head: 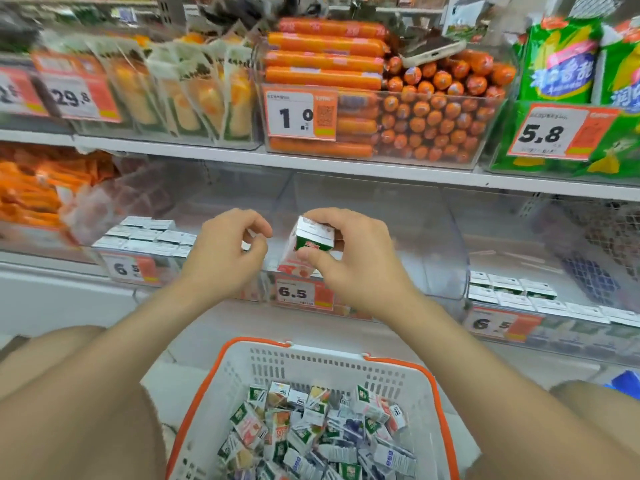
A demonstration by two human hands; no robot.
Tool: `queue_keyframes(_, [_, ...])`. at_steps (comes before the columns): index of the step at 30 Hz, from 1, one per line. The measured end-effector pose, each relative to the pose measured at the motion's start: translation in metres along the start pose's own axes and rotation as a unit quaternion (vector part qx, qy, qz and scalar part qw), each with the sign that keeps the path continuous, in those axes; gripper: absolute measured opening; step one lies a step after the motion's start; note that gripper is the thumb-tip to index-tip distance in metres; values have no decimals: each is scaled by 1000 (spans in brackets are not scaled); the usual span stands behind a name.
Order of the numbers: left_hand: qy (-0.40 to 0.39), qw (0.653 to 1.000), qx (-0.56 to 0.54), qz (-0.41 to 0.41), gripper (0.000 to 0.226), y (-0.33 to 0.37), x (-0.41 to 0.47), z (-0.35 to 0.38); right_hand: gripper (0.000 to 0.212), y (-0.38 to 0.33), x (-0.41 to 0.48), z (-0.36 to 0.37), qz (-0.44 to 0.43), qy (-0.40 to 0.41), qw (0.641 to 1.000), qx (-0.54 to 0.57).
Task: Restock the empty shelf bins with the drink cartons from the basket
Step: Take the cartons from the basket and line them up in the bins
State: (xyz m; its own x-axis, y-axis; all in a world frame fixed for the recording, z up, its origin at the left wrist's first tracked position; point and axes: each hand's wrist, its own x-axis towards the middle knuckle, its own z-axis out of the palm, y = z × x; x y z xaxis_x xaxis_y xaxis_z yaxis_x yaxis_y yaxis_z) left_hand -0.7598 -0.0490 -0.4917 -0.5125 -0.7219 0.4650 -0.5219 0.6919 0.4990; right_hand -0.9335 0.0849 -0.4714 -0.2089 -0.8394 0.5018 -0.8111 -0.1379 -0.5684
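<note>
Right hand (353, 261) pinching drink carton (313, 237), tilted

Upper shelf: orange plastic-wrapped sausages (433, 112) fill a clear plastic bin (498, 109), white-cased phone (433, 51) on top. Green printed snack bags (557, 64) right of it.

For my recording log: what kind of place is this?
Probably a grocery shop: orange-and-white price tags on white metal shelves, a clear plastic bin of orange sausages, a white orange-rimmed plastic basket of drink cartons.
</note>
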Motion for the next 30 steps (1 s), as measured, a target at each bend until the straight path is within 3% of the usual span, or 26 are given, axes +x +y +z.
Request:
queue_keyframes(4, [-58,986,137,-77,28,-79,17,-27,35,-30,26,41,-53,22,998,23])
queue_keyframes(8, [-212,927,246,-189,73,-130,22,-40,39,-45,69,97,-84,14,996,-7])
queue_keyframes(10, [-286,900,255,-206,94,-140,24,-45,42,-48,96,127,-85,4,996,-29])
queue_keyframes(14, [-322,896,238,-195,135,-151,29,-57,40,-47,145,177,-52,-38,994,-90])
queue_keyframes(20, [-319,898,254,-164,124,-157,27,-54,9,-34,193,234,69,-128,986,-85])
queue_keyframes(24, [-333,895,244,-168,118,-159,28,-57,37,-34,207,254,70,-274,956,-85])
queue_keyframes(27, [-331,898,237,-167,114,-157,29,-59,35,-33,209,259,99,-321,940,-69])
queue_keyframes(30, [-307,906,249,-154,107,-153,27,-62,47,-34,207,252,109,-339,932,-70])
